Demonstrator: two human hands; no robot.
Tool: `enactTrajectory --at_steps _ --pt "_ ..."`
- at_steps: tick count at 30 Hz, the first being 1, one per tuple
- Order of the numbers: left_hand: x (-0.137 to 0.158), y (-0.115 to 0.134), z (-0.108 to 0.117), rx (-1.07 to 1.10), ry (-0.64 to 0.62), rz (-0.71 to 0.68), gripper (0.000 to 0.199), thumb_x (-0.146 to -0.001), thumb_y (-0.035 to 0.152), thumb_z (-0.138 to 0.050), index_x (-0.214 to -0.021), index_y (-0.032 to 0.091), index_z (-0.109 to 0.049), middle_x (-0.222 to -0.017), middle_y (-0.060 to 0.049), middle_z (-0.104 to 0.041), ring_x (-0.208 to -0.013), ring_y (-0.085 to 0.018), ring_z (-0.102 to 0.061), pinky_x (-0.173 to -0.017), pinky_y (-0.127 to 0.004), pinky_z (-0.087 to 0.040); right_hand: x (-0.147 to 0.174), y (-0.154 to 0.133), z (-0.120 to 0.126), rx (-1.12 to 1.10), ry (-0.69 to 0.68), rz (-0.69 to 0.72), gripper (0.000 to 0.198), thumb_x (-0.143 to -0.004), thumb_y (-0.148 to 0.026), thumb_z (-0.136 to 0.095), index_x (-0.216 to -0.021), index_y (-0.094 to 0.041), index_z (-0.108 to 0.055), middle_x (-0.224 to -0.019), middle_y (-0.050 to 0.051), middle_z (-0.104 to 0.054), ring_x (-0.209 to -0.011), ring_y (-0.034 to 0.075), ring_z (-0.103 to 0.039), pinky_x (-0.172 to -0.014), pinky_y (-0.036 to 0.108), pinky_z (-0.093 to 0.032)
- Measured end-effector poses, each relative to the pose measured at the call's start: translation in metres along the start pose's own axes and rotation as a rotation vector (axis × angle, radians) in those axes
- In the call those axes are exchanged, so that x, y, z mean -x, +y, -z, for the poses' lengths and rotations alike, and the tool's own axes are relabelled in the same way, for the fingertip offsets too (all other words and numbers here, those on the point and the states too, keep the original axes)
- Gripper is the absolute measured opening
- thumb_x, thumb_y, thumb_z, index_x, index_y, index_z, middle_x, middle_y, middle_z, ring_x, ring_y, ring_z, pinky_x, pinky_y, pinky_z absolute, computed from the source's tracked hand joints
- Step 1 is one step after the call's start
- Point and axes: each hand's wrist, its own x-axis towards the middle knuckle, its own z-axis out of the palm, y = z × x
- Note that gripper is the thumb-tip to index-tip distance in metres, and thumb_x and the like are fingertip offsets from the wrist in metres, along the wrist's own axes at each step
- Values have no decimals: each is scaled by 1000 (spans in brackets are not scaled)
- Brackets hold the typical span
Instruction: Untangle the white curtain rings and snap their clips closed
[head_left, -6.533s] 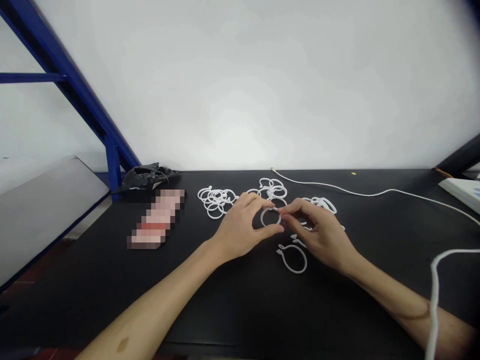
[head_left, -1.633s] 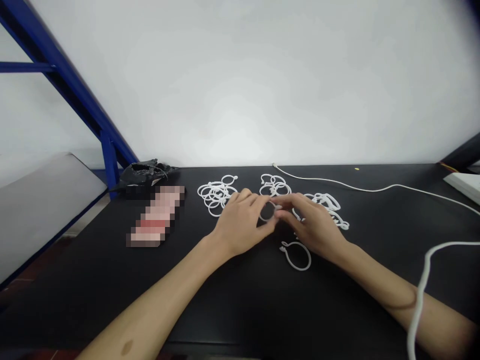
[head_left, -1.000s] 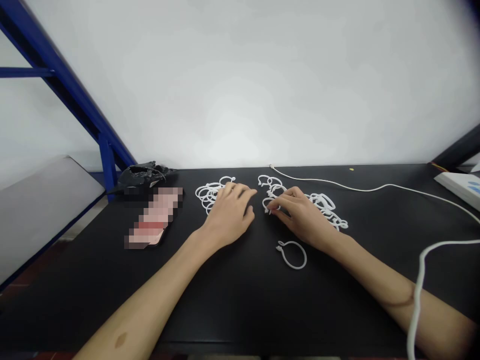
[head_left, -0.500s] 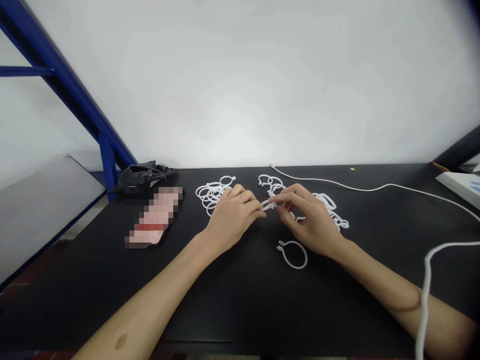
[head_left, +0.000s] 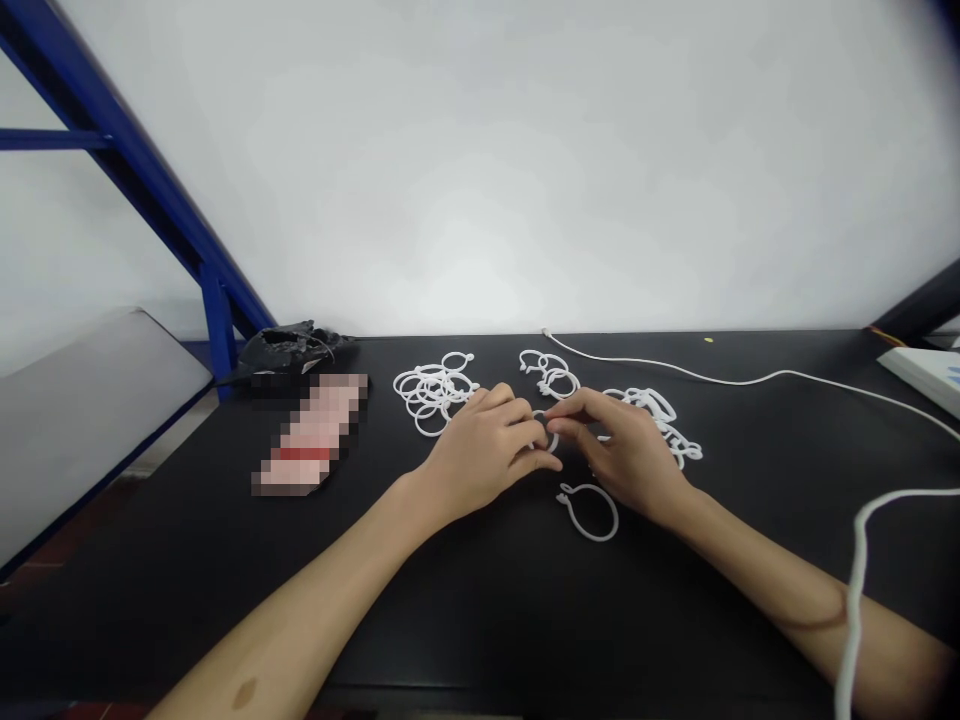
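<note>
Above the middle of the black table, a white plastic ring is between my two hands, partly covered by fingers. My right hand pinches its edge between thumb and forefinger. Curled around the ring's left side are the fingers of my left hand, with the thumb stretched below. A single white ring with small knobbed ends lies on the table just below my right hand. Left of my left hand is a pile of similar rings. A few linked rings lie beyond my hands, and another heap sits behind my right hand.
On the left lie a phone-shaped blurred pink object and a crumpled black plastic bag. A white cable runs across the back right, its thicker stretch hanging before my right forearm. A white box stands at the right edge.
My left hand has shifted slightly right and lower, its thumb now stretched out. The ring between my hands has turned and shows a rounder outline. More of the left pile is uncovered.
</note>
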Motion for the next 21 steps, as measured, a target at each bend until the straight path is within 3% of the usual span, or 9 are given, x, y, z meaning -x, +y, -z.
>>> enactTrajectory --at_steps 5,10,15,18,21 --pt "-1 3 3 -6 40 97 35 -86 52 -62 -92 17 -58 -91 -2 -61 -85 -19 -51 -82 -36 -43 -1 -1 2 13 10 30 10 -89 -16 -61 -81 -22 -59 -75 -3 -68 -63 11 -61 -61 23 -47" --pt "-1 4 4 -14 -19 130 46 -86 55 -60 -110 17 -55 -103 -4 -62 -94 -22 -53 -88 -40 -42 -2 -1 3 -4 31 40 11 -89 -17 -60 -79 -22 -59 -74 -3 -68 -63 11 -62 -61 23 -48" --pt "0 5 4 -12 -46 151 39 -90 51 -56 -111 17 -56 -100 -3 -64 -94 -21 -53 -90 -40 -42 0 1 1 -24 20 -2 7 -90 -22 -60 -83 -23 -62 -80 -1 -71 -69 14 -65 -61 25 -50" --pt "-1 6 4 -32 -46 152 33 -91 46 -56 -109 18 -57 -99 -3 -63 -93 -21 -53 -88 -39 -43 1 1 0 -32 -8 -46 5 -90 -27 -60 -92 -24 -64 -84 0 -72 -73 15 -66 -63 26 -52" --pt "-2 4 5 -106 -13 185 29 -91 39 -55 -111 18 -56 -102 -5 -62 -97 -23 -53 -89 -40 -44 1 4 -1 5 -28 -82 20 -92 -32 -57 -110 -24 -60 -87 1 -71 -76 17 -66 -67 29 -54"
